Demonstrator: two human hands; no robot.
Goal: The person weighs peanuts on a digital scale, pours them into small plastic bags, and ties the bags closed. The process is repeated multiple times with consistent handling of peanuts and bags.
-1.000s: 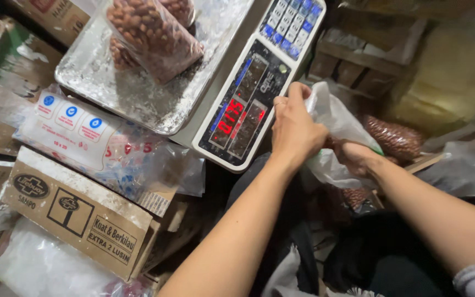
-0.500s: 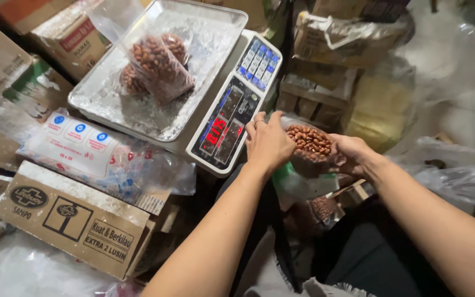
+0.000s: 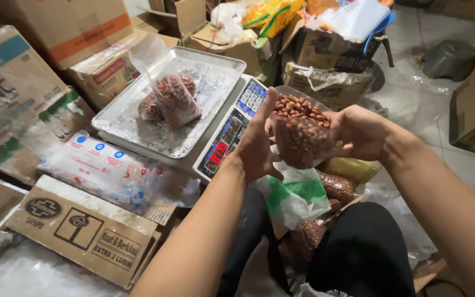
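Observation:
Both of my hands hold a small clear plastic bag of peanuts (image 3: 299,131) upright, its mouth open at the top. My left hand (image 3: 260,144) grips its left side and my right hand (image 3: 360,132) its right side, just right of the scale's keypad. On the steel tray (image 3: 138,124) of the digital scale (image 3: 232,135) lies a filled bag of peanuts (image 3: 172,99). More bagged peanuts (image 3: 336,186) and a white and green plastic bag (image 3: 295,198) lie below my hands, by my knees.
Cardboard boxes (image 3: 78,234) crowd the left and the back. A pack of clear bags with blue and red labels (image 3: 97,165) lies next to the scale. Boxes with plastic goods (image 3: 331,49) stand at the back right, on a tiled floor (image 3: 441,93).
My hands have lifted the open bag of peanuts up from the pile by my knees and now hold it higher, beside the scale. The view has tilted up toward the boxes.

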